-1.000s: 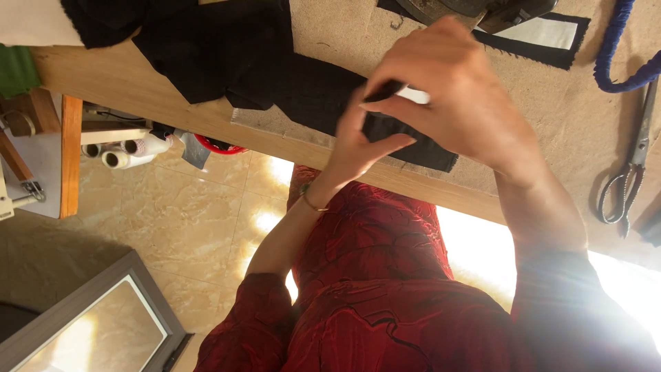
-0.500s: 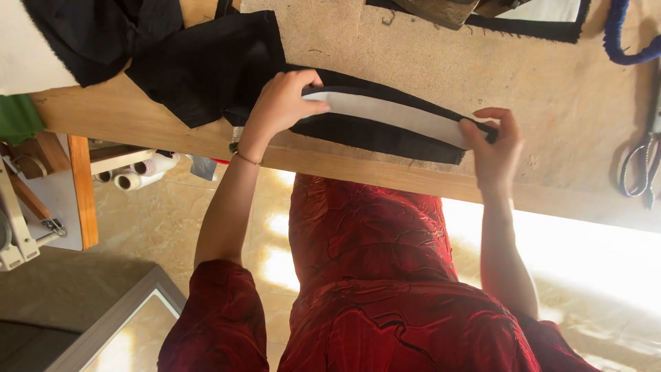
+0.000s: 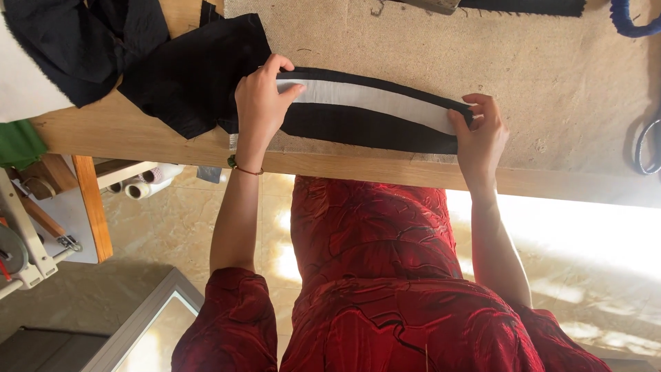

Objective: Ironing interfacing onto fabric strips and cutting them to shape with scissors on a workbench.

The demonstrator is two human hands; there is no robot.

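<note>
A long curved black fabric strip (image 3: 365, 127) with a white band (image 3: 372, 98) along it lies flat on a beige felt pad (image 3: 537, 76) near the table's front edge. My left hand (image 3: 258, 103) holds the strip's left end, thumb resting on the white band. My right hand (image 3: 478, 131) pinches the right end, fingers curled over the black edge. The strip is stretched between both hands. My red dress (image 3: 385, 275) fills the lower part of the view.
A heap of black cloth (image 3: 165, 62) lies left of the strip, with white cloth (image 3: 24, 86) at the far left. Scissors (image 3: 647, 148) and a blue cord (image 3: 630, 17) lie at the right edge. The wooden table edge (image 3: 344, 165) runs across; white rolls (image 3: 148, 186) sit on a shelf below.
My hands were together, raised close to the camera. They have moved apart and down to the table, and the strip now lies stretched flat between them.
</note>
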